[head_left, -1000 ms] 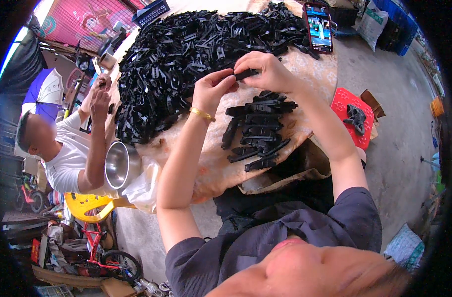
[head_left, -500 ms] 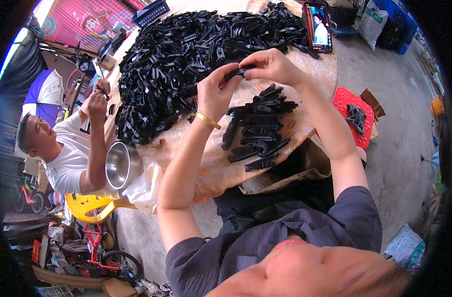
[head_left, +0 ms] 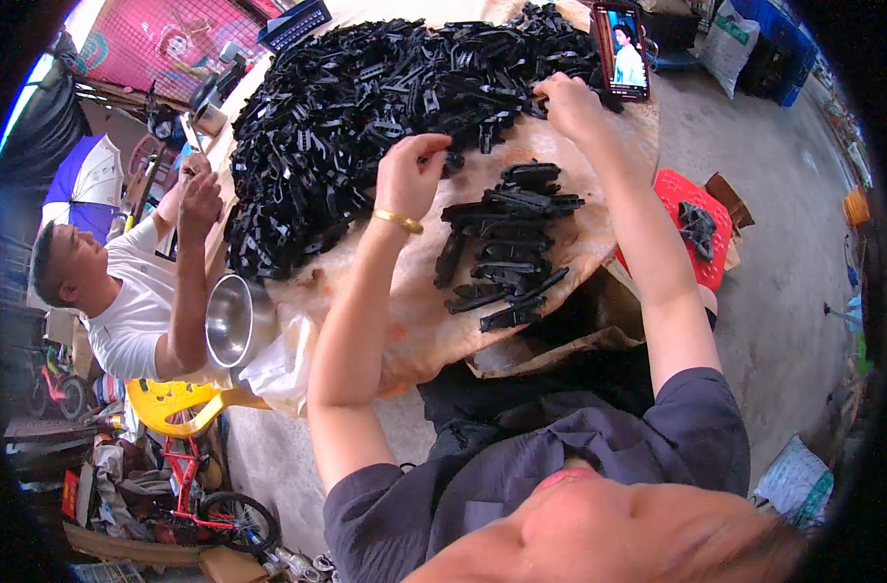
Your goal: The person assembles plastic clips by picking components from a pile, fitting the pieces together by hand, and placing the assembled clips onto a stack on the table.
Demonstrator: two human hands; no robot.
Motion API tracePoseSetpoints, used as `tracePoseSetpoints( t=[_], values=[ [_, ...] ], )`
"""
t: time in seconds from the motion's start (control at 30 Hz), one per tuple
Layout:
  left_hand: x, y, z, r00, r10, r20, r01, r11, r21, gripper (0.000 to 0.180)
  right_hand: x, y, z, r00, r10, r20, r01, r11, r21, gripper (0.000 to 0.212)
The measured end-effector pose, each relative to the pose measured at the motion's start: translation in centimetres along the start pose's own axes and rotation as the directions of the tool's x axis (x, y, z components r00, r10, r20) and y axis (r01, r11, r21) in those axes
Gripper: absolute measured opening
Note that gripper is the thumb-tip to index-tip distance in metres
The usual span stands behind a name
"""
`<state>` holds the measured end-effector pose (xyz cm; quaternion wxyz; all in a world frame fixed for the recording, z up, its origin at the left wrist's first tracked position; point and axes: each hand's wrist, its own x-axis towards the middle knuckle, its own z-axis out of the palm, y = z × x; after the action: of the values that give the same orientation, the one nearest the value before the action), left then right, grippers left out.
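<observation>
A wide heap of small black plastic parts [head_left: 356,117] covers the far side of the table. My left hand [head_left: 412,180], wearing a gold bangle, is at the heap's near edge, its fingers curled and closed on a black plastic part [head_left: 452,161] that shows at the fingertips. Farther right, my right hand [head_left: 572,105] reaches to the heap's right end, thumb and fingers pinched together; what is between them is hidden. Between my forearms lies a smaller group of longer black pieces [head_left: 511,248], roughly lined up in a stack on the patterned tablecloth [head_left: 405,330].
A phone [head_left: 622,53] playing a video stands at the far right. Left are a metal bowl [head_left: 232,325], a plastic bag [head_left: 283,369] and a co-worker [head_left: 123,311] handling something small. A red stool [head_left: 684,194] stands on the right, a yellow chair [head_left: 176,403] on the left.
My hands, which were together on a black part, have come apart. The right has moved away and right to the heap; the left has shifted slightly left.
</observation>
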<state>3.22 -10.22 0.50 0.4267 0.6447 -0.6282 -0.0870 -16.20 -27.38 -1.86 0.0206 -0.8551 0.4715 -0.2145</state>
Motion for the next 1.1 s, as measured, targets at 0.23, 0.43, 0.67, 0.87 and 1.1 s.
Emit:
tracePoseSetpoints(
  t=[0.23, 0.43, 0.67, 0.87, 1.1],
  values=[
    [-0.4, -0.5, 0.5, 0.977, 0.137, 0.166, -0.206, 0.817, 0.538, 0.040, 0.0, -0.7, -0.9, 0.991, 0.110, 0.076, -0.094, 0.977, -0.193, 0.021],
    [-0.2, 0.5, 0.6, 0.984, 0.104, 0.146, -0.167, 0.826, 0.539, 0.034, 0.1, -1.0, -0.3, 0.932, 0.059, -0.358, 0.156, 0.825, 0.543, 0.023],
    [0.0, 0.7, 0.7, 0.925, 0.365, -0.110, -0.271, 0.833, 0.482, 0.026, -1.0, -3.2, -1.9, 0.983, -0.174, 0.055, -0.058, -0.015, 0.998, 0.021],
    [0.3, 0.4, 0.8, 0.949, -0.310, -0.053, 0.203, 0.733, -0.649, 0.020, -2.0, -5.5, -2.5, 0.952, -0.299, 0.065, -0.073, -0.016, 0.997, 0.019],
    [0.2, 0.6, 1.3, 0.892, -0.422, 0.163, 0.378, 0.497, -0.781, 0.025, -3.2, -7.0, -2.3, 0.910, -0.350, -0.220, 0.312, 0.233, 0.921, 0.022]
  ],
)
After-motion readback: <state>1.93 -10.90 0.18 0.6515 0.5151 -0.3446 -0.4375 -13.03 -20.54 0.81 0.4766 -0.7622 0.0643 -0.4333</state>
